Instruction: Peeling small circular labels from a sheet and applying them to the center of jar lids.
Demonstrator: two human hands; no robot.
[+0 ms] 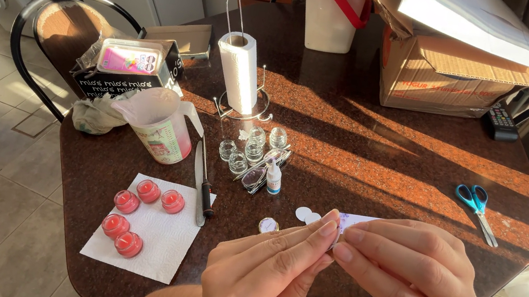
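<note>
Looking down through the head camera, I see both hands meeting low in the view over a dark reddish stone table (374, 150). My left hand (267, 273) and my right hand (412, 276) press fingertip to fingertip, pinching between them a pale sticker sheet (356, 221) whose far end pokes out above the right fingers. What exactly lies between the fingertips is hidden, so I cannot tell more about the grip.

Just beyond the hands, two small white round stickers (307, 214) lie on the table, and a small gold-rimmed lid (268, 225) sits near the left fingertips. Farther back, a little white dropper bottle (273, 179) stands upright beside a cluster of small clear glass jars (247, 147).

To the left, a white paper napkin (158, 244) carries five small jars of pink wax (135, 213). A knife (202, 184) lies along the napkin's right edge. Behind it stand a plastic measuring jug (161, 126) and a paper towel roll (240, 69) on a wire holder.

Blue-handled scissors (477, 207) lie well apart on the right, in the sunlight. A cardboard box (454, 75), a remote control (501, 122) and a white bucket with a red handle (332, 10) sit at the far edge.
</note>
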